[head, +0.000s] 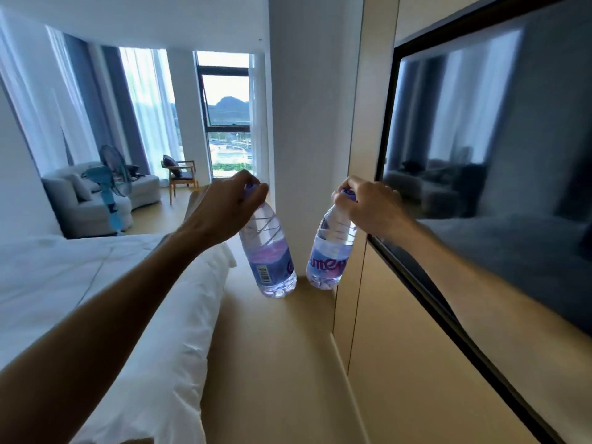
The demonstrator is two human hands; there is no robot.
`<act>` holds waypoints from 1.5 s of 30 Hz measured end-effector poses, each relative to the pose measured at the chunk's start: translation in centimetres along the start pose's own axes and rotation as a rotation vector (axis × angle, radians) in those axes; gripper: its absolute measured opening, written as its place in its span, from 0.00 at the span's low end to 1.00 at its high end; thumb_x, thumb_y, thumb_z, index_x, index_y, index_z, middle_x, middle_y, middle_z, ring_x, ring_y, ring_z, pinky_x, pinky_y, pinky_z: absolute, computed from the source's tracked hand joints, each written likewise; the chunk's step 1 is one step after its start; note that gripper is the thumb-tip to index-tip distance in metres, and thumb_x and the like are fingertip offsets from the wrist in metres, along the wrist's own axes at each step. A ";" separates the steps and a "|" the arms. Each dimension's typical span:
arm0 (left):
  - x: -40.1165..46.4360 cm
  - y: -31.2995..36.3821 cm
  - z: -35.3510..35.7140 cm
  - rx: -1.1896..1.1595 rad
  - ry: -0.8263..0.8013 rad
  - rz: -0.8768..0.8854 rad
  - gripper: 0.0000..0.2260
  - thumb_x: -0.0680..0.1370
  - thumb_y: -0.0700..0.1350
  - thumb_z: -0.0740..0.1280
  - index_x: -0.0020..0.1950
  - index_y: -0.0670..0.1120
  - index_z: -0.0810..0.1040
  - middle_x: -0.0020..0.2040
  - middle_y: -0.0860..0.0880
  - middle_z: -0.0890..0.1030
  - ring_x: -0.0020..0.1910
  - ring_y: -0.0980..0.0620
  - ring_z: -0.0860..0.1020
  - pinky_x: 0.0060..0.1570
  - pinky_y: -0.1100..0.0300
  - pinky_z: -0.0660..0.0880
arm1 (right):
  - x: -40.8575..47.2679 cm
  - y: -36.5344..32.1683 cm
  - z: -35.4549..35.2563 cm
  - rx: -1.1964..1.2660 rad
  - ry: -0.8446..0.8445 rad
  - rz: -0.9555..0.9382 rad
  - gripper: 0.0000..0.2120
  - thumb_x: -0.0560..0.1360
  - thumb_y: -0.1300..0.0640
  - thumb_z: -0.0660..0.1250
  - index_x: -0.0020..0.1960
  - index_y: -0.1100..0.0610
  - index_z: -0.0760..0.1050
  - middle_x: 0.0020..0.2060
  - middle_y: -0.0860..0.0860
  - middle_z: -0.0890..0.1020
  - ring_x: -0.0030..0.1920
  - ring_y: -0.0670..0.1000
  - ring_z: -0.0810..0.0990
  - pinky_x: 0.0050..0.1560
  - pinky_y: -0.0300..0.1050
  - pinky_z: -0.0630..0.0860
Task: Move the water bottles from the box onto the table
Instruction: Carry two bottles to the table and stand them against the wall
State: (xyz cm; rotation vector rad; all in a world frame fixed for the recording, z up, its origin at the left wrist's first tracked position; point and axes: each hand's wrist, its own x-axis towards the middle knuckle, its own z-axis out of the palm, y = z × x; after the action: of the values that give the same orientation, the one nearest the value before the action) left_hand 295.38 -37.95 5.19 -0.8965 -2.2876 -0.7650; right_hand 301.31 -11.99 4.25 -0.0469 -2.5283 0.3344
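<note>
I hold two clear water bottles with purple labels and purple caps out in front of me. My left hand (226, 206) grips the cap end of the left bottle (269, 254), which hangs tilted with its base toward the right. My right hand (368, 206) grips the cap of the right bottle (331, 251), which hangs tilted the other way. Both bottles hang in the air above the floor, their bases close together and apart from any surface. No box and no table are in view.
A bed with white bedding (96, 283) fills the left. A wall-mounted dark TV screen (480, 155) runs along the right. A white pillar (307, 123) stands straight ahead. Beyond are a grey sofa (80, 200), a blue fan (112, 187), a wooden chair (179, 174) and windows. A beige floor strip (272, 363) runs between bed and wall.
</note>
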 end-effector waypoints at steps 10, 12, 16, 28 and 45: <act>7.4 -14.6 3.1 0.205 0.072 -0.037 0.15 0.81 0.55 0.59 0.54 0.45 0.77 0.38 0.50 0.74 0.36 0.50 0.73 0.31 0.60 0.60 | 14.2 -0.9 13.2 0.033 -0.018 -0.072 0.12 0.79 0.44 0.57 0.54 0.51 0.73 0.40 0.47 0.77 0.40 0.52 0.76 0.42 0.44 0.68; 9.7 -18.4 3.8 0.222 0.077 -0.029 0.15 0.81 0.56 0.59 0.54 0.46 0.76 0.39 0.50 0.74 0.36 0.49 0.74 0.32 0.60 0.60 | 17.4 -1.4 15.7 0.037 -0.032 -0.075 0.11 0.79 0.44 0.57 0.53 0.50 0.72 0.41 0.48 0.78 0.41 0.52 0.77 0.43 0.45 0.70; 14.4 -24.9 5.4 0.225 0.057 -0.011 0.17 0.81 0.58 0.57 0.54 0.45 0.76 0.37 0.51 0.73 0.33 0.50 0.71 0.32 0.60 0.64 | 24.0 -2.3 20.1 0.043 -0.034 -0.052 0.11 0.79 0.44 0.57 0.53 0.49 0.73 0.42 0.49 0.79 0.42 0.53 0.77 0.45 0.46 0.71; 28.2 -39.7 12.7 0.255 0.054 -0.008 0.17 0.81 0.57 0.57 0.54 0.46 0.76 0.39 0.52 0.74 0.36 0.49 0.74 0.36 0.57 0.68 | 40.6 0.2 31.4 0.073 0.020 -0.025 0.13 0.80 0.46 0.58 0.56 0.53 0.74 0.45 0.51 0.81 0.40 0.52 0.75 0.42 0.44 0.68; 50.8 -58.8 27.7 0.249 -0.004 -0.092 0.14 0.81 0.54 0.59 0.53 0.44 0.75 0.42 0.50 0.76 0.36 0.50 0.75 0.32 0.60 0.69 | 70.6 8.7 50.0 0.059 0.011 -0.128 0.15 0.80 0.45 0.57 0.56 0.53 0.75 0.39 0.47 0.77 0.37 0.50 0.74 0.41 0.42 0.65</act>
State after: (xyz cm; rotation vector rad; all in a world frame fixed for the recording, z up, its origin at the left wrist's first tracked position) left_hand 213.00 -34.49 2.76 -0.6838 -2.3761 -0.5006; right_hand 214.54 -7.41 0.80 0.1347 -2.4942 0.3564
